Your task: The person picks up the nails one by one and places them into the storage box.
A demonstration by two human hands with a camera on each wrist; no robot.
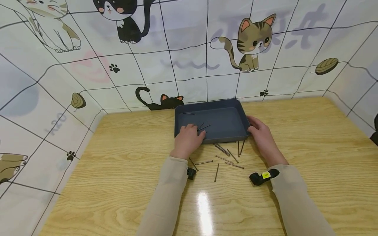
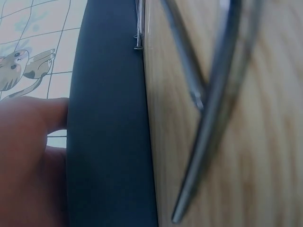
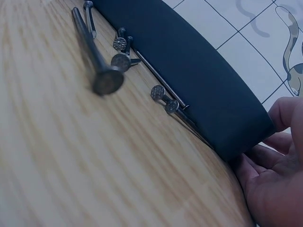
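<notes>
A dark blue-grey rectangular tray (image 1: 224, 119) stands on the table near the wall. My left hand (image 1: 189, 140) reaches over its front left wall, fingers pointing down inside; the fingertips are hidden, so whether they pinch anything cannot be told. Beside those fingers a few thin nails (image 1: 204, 127) lie in the tray, and another nail (image 1: 189, 113) rests near its back left. My right hand (image 1: 262, 137) grips the tray's front right corner, the thumb at the rim and the fingers around the outside, as the right wrist view (image 3: 279, 184) also shows.
Several loose nails (image 1: 225, 159) lie scattered on the wood-patterned table (image 1: 127, 170) in front of the tray, some right against its front wall. A white wall covering (image 1: 189, 72) with cartoon cats rises behind and to both sides.
</notes>
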